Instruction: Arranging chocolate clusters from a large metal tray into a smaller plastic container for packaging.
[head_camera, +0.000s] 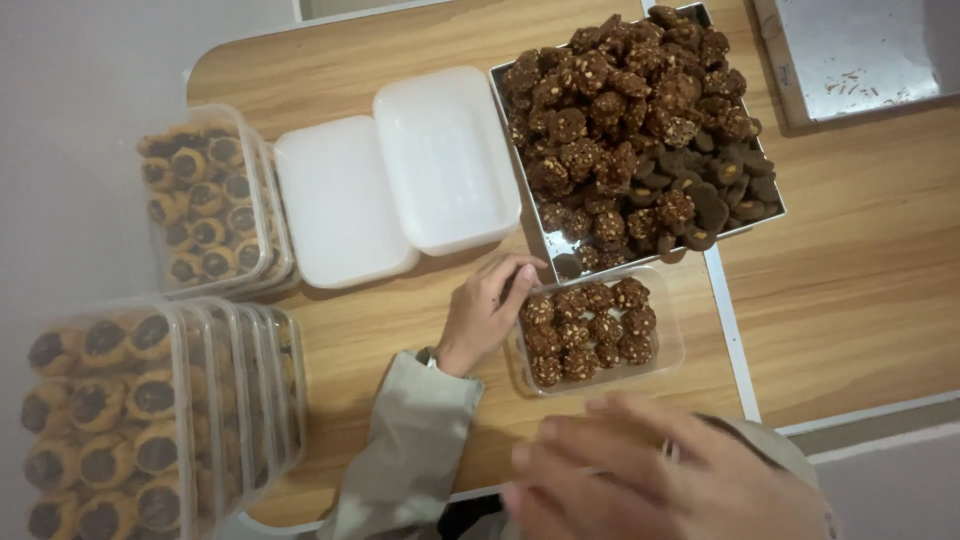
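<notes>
Wooden counter (860, 300), view from above. Metal tray (770, 215) at the far right, piled with dark nut-topped cookies (625, 110). Just in front of the tray, near the counter's front edge: small clear tub (668, 345), open, about 12 of the same cookies in rows inside.

2 white rectangular lids (400, 190) lie flat side by side at the centre-back, touching each other, right one butting the tray's left edge.

Left edge: stack of clear closed tubs (215, 195) filled with round dark-centred cookies. Front-left corner: a second row of closed clear tubs (150, 420), same fill, standing on edge.

Far right corner: another metal tray (850, 55), only crumbs in it.

Left hand (487, 312): beige sleeve, fingers loosely curled, fingertips at the small tub's left rim and the tray's front corner; grasps nothing that I can see.

Right hand (650, 480): close to the camera, blurred, fingers spread open, holds nothing, hovers at the front edge just before the small tub.
</notes>
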